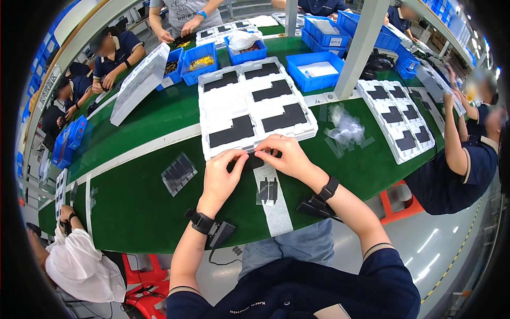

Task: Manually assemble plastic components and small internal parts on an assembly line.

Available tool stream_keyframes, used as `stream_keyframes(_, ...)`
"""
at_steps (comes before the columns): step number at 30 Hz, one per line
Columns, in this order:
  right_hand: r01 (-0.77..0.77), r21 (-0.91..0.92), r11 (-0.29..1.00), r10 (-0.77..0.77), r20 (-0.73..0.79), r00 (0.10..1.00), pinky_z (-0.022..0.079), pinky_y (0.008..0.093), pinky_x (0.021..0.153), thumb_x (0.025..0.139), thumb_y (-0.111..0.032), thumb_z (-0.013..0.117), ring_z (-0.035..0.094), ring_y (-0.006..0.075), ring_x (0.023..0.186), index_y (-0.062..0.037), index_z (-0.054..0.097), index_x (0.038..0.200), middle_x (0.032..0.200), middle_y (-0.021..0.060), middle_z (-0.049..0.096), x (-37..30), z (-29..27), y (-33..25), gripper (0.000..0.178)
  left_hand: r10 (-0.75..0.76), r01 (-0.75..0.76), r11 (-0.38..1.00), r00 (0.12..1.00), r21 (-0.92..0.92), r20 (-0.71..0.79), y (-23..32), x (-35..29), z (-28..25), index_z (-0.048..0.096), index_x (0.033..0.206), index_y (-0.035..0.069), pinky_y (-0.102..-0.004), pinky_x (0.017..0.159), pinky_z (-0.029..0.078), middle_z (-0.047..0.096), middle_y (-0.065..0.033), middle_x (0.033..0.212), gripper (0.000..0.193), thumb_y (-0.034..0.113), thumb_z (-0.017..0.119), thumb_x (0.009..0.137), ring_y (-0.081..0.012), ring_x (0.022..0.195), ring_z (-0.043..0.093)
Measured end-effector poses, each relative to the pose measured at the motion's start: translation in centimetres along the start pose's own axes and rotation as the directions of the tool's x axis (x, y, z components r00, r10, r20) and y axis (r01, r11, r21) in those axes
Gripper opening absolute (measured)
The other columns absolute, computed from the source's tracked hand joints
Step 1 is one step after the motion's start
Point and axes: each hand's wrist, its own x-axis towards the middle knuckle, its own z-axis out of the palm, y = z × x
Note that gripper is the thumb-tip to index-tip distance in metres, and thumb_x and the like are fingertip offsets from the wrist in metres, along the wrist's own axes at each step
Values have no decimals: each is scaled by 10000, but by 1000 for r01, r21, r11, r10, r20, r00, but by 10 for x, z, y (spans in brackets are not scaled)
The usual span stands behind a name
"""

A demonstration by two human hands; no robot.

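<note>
My left hand (222, 173) and my right hand (287, 157) meet at the near edge of a white molded tray (206, 150). Thumb and fingertips are pinched on both. Between and just below them shows a small black flat piece (256, 160); the fingers hide much of it. Several black L-shaped flat parts (231, 131) lie in the tray's compartments, while the middle left one shows bare white. On a pale strip in front of me lie two narrow black strips (268, 190) on clear film. A clear sheet with black pieces (179, 173) rests left of my left hand.
Crumpled clear film (344, 127) lies right of the tray. Farther right is another white tray (399, 154) with black parts. Blue bins (315, 82) stand behind, beside a grey post (357, 56). A white tray (139, 85) leans at the back left. Other people work around the green table.
</note>
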Motion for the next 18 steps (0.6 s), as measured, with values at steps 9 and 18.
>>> stream_keyframes(9,34,14,999,-34,23,999,471,315,566,778,-128,629,609,234,649,-13,587,832,755,120,618,1,5,1,134,-31,31,999,999,8,18,5,0,3,604,828,-24,-245,624,470,635,-98,767,66,14,621,776,-155,656,600)
stream_keyframes(18,-89,-91,992,109,244,964,461,273,571,764,-86,647,542,151,552,-88,531,1162,634,46,549,0,-2,-6,415,9,-7,998,1000,-70,29,-1,3,0,619,919,-8,-255,686,495,652,-101,849,178,39,661,752,-154,757,631)
